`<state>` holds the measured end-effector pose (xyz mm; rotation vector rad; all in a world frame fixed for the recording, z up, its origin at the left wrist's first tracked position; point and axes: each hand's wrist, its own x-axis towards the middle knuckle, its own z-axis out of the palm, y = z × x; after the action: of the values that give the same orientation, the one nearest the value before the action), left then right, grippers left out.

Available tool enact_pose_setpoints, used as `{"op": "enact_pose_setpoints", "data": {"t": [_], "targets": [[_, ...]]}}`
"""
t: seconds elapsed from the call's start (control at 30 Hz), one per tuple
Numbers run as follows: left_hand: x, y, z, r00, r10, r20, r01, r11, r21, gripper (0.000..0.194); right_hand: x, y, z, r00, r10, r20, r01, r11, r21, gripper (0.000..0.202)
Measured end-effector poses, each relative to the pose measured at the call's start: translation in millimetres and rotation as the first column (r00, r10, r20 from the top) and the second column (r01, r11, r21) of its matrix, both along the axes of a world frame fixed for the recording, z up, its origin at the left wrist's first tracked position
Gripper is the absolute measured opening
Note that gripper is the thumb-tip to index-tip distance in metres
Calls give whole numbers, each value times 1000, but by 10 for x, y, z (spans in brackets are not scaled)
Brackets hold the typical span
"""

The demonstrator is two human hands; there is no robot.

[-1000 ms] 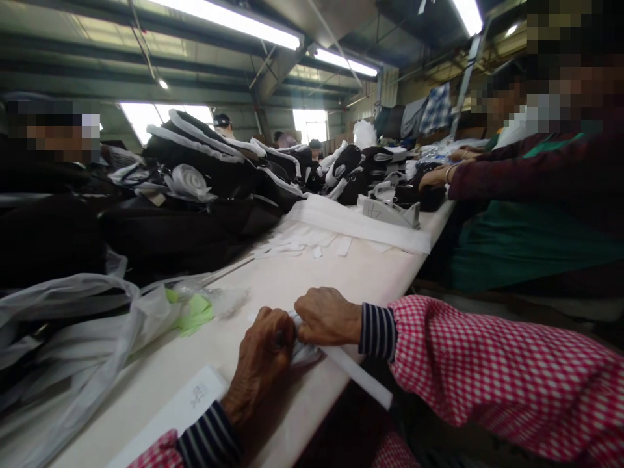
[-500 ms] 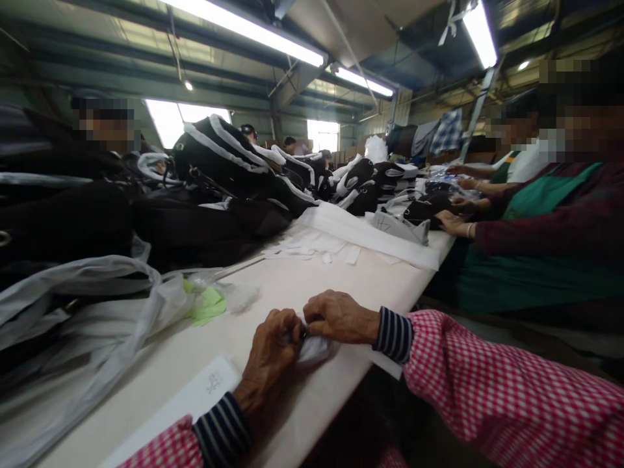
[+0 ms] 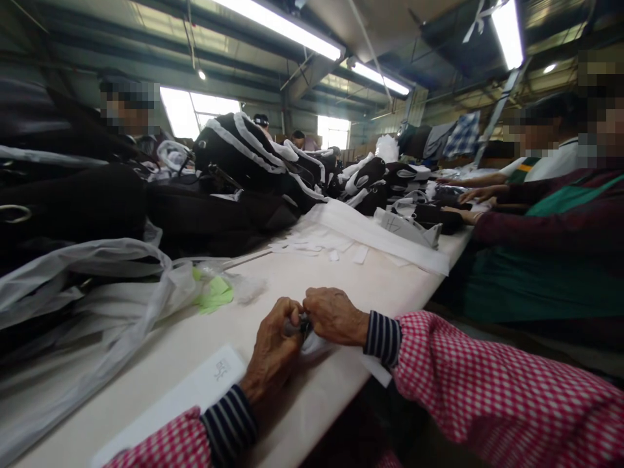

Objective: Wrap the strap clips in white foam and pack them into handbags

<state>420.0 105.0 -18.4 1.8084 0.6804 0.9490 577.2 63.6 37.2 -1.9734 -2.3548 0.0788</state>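
Near the table's front edge, my left hand (image 3: 277, 341) and my right hand (image 3: 335, 314) meet with their fingers closed. Between them is a small dark item (image 3: 305, 326), partly hidden by the fingers, and both hands pinch at it. Whitish, see-through material (image 3: 316, 346) lies under and between the hands. A white sheet or board with dark writing (image 3: 195, 396) lies on the table to the left of my left hand.
Black bags with white wrapping (image 3: 244, 156) are piled along the table's far side. Green pieces (image 3: 214, 294) and translucent wrapping (image 3: 121, 312) lie left. White strips (image 3: 361, 253) and a long white sheet (image 3: 385, 239) lie ahead. Co-workers' hands (image 3: 468, 214) touch black items at right.
The view has shifted slightly left. My right hand's fingers have curled in more tightly against my left, and more of the dark item shows. The co-workers' hands at the right have moved.
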Motion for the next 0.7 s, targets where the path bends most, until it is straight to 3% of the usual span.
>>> {"op": "enact_pose_setpoints", "data": {"t": [0.17, 0.33, 0.47, 0.53, 0.63, 0.7], "targets": [[7, -10, 14, 1000, 19, -18, -17, 994, 105, 10, 73, -60, 31, 998, 33, -45, -34, 999, -32, 17], [4, -8, -5, 1000, 24, -8, -23, 995, 96, 9, 156, -43, -89, 981, 25, -195, -30, 999, -23, 8], [-7, 11, -63, 999, 33, 17, -34, 999, 18, 11, 265, 17, -224, 884, 145, -444, -126, 989, 72, 14], [-13, 14, -76, 999, 25, 41, -24, 1000, -16, 14, 318, 41, -236, 843, 213, -493, -184, 977, 108, 16], [-14, -2, -57, 999, 8, 54, -7, 1000, -22, 14, 313, 73, -185, 863, 237, -447, -237, 970, 56, 14], [-7, -19, -33, 999, 2, 53, -1, 1000, -12, 12, 230, 80, -136, 936, 150, -319, -158, 987, -1, 15]]}}
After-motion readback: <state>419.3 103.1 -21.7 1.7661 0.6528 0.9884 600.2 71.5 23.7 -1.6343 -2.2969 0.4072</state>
